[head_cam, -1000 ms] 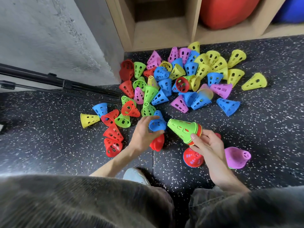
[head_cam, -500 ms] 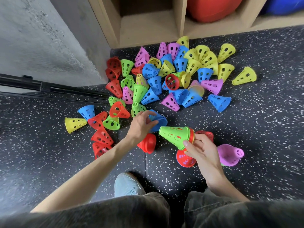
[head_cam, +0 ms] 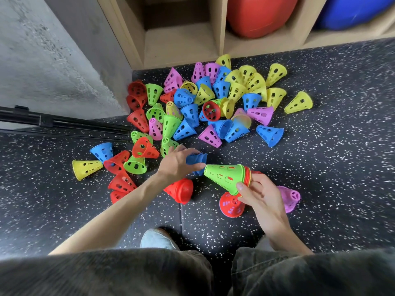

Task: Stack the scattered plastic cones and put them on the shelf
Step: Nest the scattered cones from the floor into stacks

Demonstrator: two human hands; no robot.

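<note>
Many perforated plastic cones in red, green, blue, yellow and pink lie scattered point(head_cam: 213, 107) on the speckled black floor in front of a wooden shelf point(head_cam: 181, 48). My left hand point(head_cam: 176, 162) grips a blue cone point(head_cam: 195, 160), lifted just above the floor. My right hand point(head_cam: 259, 194) holds a nested stack with a green cone outermost point(head_cam: 224, 177), lying sideways with its tip pointing left at the blue cone. A red stack point(head_cam: 180, 190), a red cone point(head_cam: 232, 205) and a pink cone point(head_cam: 289, 197) lie near my hands.
The shelf's left compartment is bare; a red ball point(head_cam: 260, 16) and a blue ball point(head_cam: 350, 11) fill the ones to the right. A black tripod leg point(head_cam: 59, 122) lies along the floor at left beside a concrete wall. My shoe point(head_cam: 157, 240) is below the hands.
My left hand has picked the blue cone off the floor and moved it right, close to the tip of the green stack. The right hand holds the stack about where it was.
</note>
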